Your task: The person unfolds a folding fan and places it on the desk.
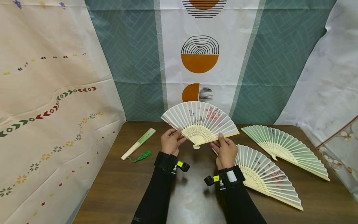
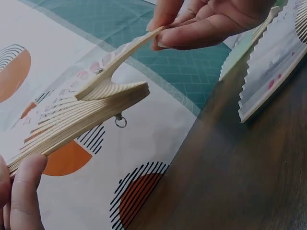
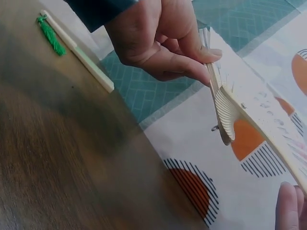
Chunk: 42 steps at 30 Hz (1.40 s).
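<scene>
A white folding fan (image 1: 207, 116) with pink blossoms is spread wide and held up above the table, its pale ribs meeting at the bottom. My left hand (image 1: 170, 142) pinches the fan's left edge between thumb and fingers, where the left wrist view shows several ribs (image 2: 72, 122) stacked together. On the other side my right hand (image 1: 226, 152) pinches the right outer stick. A small metal ring (image 2: 121, 121) hangs at the pivot. Seen from the right wrist, the left hand (image 3: 163, 43) has its thumb on the fan's edge.
A folded fan (image 1: 138, 144) with a green tassel (image 1: 142, 156) lies at the table's left. To the right lie a spread green fan (image 1: 291, 147) and a spread white flowered fan (image 1: 268, 175), partly behind my right hand. A patterned cloth (image 1: 134, 62) hangs behind the brown table (image 1: 112, 193).
</scene>
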Each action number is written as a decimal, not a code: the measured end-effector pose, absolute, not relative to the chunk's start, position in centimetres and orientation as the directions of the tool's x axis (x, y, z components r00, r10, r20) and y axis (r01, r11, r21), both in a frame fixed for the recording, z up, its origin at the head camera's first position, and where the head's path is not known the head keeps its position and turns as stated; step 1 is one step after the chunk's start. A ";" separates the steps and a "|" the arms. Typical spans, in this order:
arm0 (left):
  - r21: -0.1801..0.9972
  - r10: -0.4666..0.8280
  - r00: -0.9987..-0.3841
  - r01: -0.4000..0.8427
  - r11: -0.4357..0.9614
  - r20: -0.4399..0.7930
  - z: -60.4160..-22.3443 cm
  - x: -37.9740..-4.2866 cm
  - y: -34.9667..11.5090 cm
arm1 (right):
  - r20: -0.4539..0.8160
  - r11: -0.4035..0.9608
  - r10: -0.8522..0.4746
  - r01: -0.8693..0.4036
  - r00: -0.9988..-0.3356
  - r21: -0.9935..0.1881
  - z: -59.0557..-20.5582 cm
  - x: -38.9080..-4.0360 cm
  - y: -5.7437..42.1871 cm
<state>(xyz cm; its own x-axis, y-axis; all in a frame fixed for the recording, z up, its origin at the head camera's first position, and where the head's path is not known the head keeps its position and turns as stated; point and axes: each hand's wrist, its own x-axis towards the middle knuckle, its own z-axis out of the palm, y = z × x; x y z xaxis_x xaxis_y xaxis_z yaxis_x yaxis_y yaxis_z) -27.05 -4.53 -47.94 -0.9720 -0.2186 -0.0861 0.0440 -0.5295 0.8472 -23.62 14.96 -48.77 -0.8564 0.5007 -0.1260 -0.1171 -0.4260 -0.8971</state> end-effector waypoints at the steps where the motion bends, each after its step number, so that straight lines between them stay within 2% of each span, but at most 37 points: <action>1: 0.840 -0.226 -0.970 0.049 -0.540 -0.089 -48.0 -27.1 -4.5 | -0.121 -0.431 0.507 -0.129 -0.854 -0.893 -48.8 -23.6 14.9; 10: 0.775 -0.295 -0.950 0.112 -0.622 -0.099 -47.4 -27.1 -4.4 | -0.126 -0.488 0.559 -0.201 -0.820 -0.850 -48.8 -23.7 14.7; 19: 0.726 -0.335 -0.933 0.140 -0.674 -0.130 -47.5 -27.2 -3.6 | -0.187 -0.567 0.562 -0.210 -0.806 -0.796 -48.4 -23.7 14.7; 31: 0.687 -0.358 -0.920 0.156 -0.710 -0.161 -47.0 -26.6 -3.0 | -0.206 -0.594 0.561 -0.217 -0.802 -0.775 -47.9 -23.5 14.7; 36: 0.690 -0.331 -0.927 0.124 -0.713 -0.176 -47.2 -26.0 -3.3 | -0.219 -0.595 0.549 -0.193 -0.806 -0.780 -48.1 -22.8 14.8; 42: 0.731 -0.286 -0.943 0.075 -0.679 -0.168 -48.3 -24.4 -4.7 | -0.227 -0.547 0.493 -0.096 -0.840 -0.831 -49.3 -19.6 14.8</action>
